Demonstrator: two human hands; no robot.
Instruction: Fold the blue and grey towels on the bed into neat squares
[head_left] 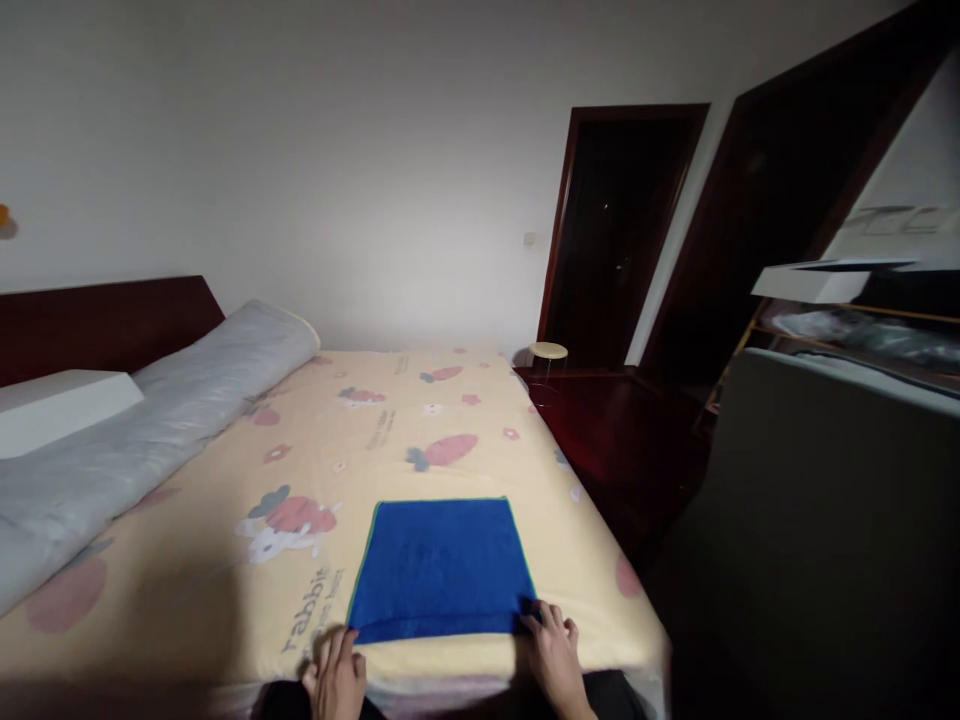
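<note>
A blue towel (441,565) lies flat and folded on the yellow patterned bedsheet (360,440), close to the bed's near edge. My left hand (337,675) rests at the towel's near left corner, fingers curled and pinching the edge. My right hand (551,650) is at the near right corner, its fingertips closed on the cloth there. Both hands are low in the view, partly cut off by the frame's bottom.
A grey rolled quilt (150,420) lies along the bed's left side, a white box (60,405) on it by the dark headboard (105,320). A small round stool (548,352) stands by the dark doorway (622,230). A dark grey cabinet (825,530) stands right.
</note>
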